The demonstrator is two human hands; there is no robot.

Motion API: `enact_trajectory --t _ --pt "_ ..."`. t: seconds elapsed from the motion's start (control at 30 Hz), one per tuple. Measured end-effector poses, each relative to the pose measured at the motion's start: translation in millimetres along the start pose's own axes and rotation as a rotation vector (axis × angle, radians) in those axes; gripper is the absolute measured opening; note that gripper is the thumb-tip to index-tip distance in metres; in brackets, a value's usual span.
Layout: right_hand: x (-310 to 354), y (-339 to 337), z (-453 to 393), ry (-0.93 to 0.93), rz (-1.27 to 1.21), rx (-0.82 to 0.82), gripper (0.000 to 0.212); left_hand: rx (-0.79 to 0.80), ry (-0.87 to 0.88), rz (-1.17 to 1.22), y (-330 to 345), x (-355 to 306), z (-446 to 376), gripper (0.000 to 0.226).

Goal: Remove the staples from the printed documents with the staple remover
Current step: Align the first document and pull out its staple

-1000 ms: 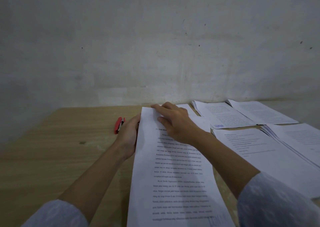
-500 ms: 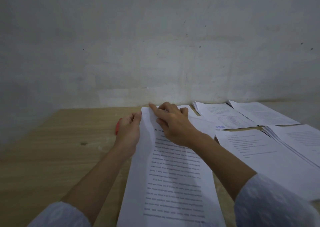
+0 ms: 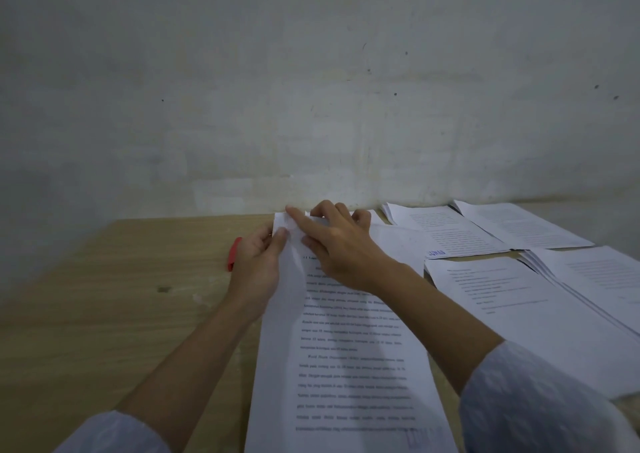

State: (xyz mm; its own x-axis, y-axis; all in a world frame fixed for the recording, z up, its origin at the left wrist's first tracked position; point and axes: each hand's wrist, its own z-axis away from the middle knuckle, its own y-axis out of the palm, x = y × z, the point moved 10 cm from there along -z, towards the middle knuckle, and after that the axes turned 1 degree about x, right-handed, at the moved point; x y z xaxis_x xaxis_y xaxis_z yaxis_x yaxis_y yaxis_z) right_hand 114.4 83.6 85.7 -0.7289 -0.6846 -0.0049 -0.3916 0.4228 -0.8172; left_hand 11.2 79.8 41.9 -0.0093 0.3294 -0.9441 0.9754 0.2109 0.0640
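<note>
A printed document (image 3: 346, 366) lies lengthwise in front of me on the wooden table (image 3: 121, 314). My left hand (image 3: 258, 262) pinches its far left corner between thumb and fingers. My right hand (image 3: 341, 248) rests on the top of the page, index finger stretched to the far left corner, the other fingers curled. The corner paper looks lifted and creased between the two hands. A red staple remover (image 3: 234, 254) lies on the table just left of my left hand, mostly hidden behind it. No staple is visible.
Several other printed documents (image 3: 519, 300) lie spread over the right side of the table, some overlapping, one with a blue stamp (image 3: 436, 253). A grey wall (image 3: 311, 89) stands directly behind the table's far edge.
Both hands slid toward the page's far left corner. My left hand rose beside the edge and now pinches the corner; my right index finger reached further out. The red tool became mostly hidden.
</note>
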Motion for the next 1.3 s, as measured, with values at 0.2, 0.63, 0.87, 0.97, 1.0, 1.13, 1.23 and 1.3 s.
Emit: enact_trajectory --t 0.2,0.63,0.87,0.97,1.0,1.13,1.23,1.3 --pt "-31 -4 5 0.160 0.009 0.012 0.038 -0.112 0.052 -0.074 -13 -2 -1 0.020" --pt "-40 -2 13 0.180 -0.061 0.113 0.018 -0.136 0.048 -0.130 -11 4 -2 0.034" --pt "-93 -1 38 0.470 -0.267 0.089 0.018 -0.168 -0.014 -0.117 -36 19 -4 0.033" --pt "-94 3 42 0.502 -0.344 0.075 0.020 -0.131 -0.035 -0.127 -31 27 -2 0.038" --pt "-95 4 43 0.505 -0.343 0.070 0.021 -0.102 -0.038 -0.143 -29 30 0 0.037" --pt "-98 4 42 0.514 -0.336 0.055 0.020 0.027 -0.069 -0.147 -20 41 11 0.018" --pt "-102 4 44 0.541 -0.373 -0.024 0.013 -0.035 -0.090 -0.161 -29 50 10 0.019" --pt "-107 5 55 0.625 -0.629 -0.135 0.041 -0.095 -0.090 -0.153 -35 48 9 0.019"
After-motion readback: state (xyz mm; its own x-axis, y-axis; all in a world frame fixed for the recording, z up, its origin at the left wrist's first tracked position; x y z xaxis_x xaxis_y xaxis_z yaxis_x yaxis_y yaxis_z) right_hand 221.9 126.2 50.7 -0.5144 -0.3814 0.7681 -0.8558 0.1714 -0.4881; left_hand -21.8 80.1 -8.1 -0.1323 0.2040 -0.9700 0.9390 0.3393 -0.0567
